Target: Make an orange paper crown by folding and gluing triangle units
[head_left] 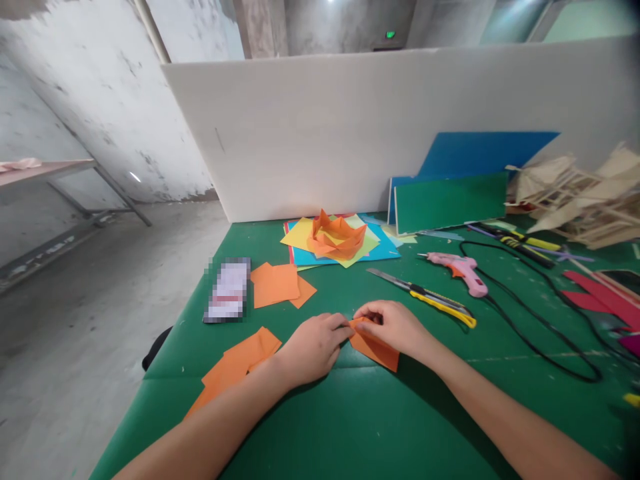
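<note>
Between my hands is a folded piece of orange paper (377, 351), tilted above the green tabletop. My right hand (387, 321) pinches its upper edge between thumb and fingers. My left hand (319, 343) has its fingertips closed on the paper's left corner, close to the right fingertips. Beside my left forearm lie several orange paper pieces (233, 360), partly covered by the arm. Farther back are orange paper squares (276, 285). Behind them a crown-like ring of folded orange paper (337, 240) rests on a stack of coloured sheets (299, 239).
A yellow utility knife (440, 303) with its blade out lies right of my hands. Beyond it are a pink glue gun (463, 270) with a looping black cord, pliers (525, 248) and a wooden model (575, 193). A phone (227, 290) lies near the left edge; a white board (310, 133) stands behind.
</note>
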`<state>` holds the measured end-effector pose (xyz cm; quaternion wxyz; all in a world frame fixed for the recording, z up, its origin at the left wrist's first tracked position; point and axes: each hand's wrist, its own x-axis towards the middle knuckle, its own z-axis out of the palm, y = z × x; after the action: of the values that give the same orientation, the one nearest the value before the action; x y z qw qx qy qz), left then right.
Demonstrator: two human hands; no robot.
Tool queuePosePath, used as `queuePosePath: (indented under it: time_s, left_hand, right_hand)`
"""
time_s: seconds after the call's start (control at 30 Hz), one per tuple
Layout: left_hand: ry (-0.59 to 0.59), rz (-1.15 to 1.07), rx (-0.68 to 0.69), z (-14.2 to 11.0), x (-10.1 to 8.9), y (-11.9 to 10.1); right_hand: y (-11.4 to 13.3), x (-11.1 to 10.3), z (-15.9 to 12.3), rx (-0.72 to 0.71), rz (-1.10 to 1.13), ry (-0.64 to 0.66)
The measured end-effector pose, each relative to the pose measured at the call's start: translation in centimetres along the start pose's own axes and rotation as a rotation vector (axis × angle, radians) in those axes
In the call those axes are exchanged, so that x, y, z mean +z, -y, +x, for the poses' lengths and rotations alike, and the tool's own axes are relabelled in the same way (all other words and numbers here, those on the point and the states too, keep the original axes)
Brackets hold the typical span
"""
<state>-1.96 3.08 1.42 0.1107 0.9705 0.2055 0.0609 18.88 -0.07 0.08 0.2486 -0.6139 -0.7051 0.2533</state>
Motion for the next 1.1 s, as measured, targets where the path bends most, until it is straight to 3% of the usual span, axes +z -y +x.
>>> queuePosePath:
  time_s: [0.47,0.8,1.1]
  left_hand:
    - [0.028,0.086,-0.066,0.1,-0.2,-1.1]
    - [0.019,0.073,-0.09,0.2,0.0,-1.1]
    - [0.006,0.022,-0.069,0.1,-0.2,-0.9]
  right_hand:
    - [0.4,0.0,-0.3,-0.1,-0.134,-0.059]
    - [-0.5,-0.6,-0.3,-0.441,-0.246,0.034]
    - [-0.7,-1.1,0.0,-0.535,-0.319,0.094]
